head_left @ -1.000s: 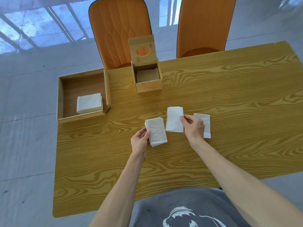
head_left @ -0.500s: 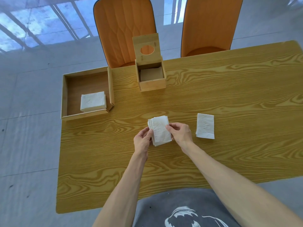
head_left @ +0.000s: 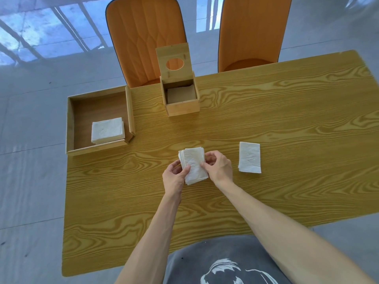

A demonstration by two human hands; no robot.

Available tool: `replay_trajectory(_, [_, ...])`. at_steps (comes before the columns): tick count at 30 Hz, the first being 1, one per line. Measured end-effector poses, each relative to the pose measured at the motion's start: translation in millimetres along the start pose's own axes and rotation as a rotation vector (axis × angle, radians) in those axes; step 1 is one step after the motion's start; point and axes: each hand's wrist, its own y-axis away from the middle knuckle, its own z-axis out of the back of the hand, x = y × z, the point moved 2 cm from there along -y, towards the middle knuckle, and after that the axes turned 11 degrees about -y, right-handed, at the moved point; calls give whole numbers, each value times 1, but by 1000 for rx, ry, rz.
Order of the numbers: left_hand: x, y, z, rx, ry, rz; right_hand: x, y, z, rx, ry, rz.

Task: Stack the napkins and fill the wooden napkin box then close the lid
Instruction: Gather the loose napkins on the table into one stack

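Note:
A small stack of white napkins lies near the middle of the table, held on both sides. My left hand grips its left edge and my right hand grips its right edge. One single white napkin lies flat to the right of my right hand. The wooden napkin box stands at the table's far edge with its lid upright and open; the lid has a round hole. The inside of the box shows only a brown bottom.
A shallow wooden tray at the table's left edge holds another stack of white napkins. Two orange chairs stand behind the table. The wooden table ends just in front of my body.
My right hand carried the middle napkin left and laid it on the stack by my left hand. Both hands now hold that stack. The right napkin has stayed put.

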Motion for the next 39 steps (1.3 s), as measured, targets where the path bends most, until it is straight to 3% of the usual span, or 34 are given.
replay_trajectory(9, [2, -1, -4, -8, 3, 1, -16, -11, 68, -271, 126, -2])
replay_trajectory(16, [-1, -1, -14, -3, -4, -9, -41, -17, 91, -427, 51, -313])
replay_trajectory(22, [-2, 0, -15, 5, -18, -9, -50, -22, 91, -426, 21, -419])
replay_trajectory(26, [-3, 0, -15, -2, -23, 4, -46, -25, 91, -472, 76, -377])
replay_trajectory(31, [-2, 0, -15, -7, -39, 13, -42, -21, 88, -466, -114, -308])
replay_trajectory(36, [-2, -2, -14, -4, -44, 18, -28, -20, 81, -369, -234, -103])
replay_trajectory(39, [-2, -2, -14, -7, -45, 20, -21, -19, 72, -232, -378, -86])
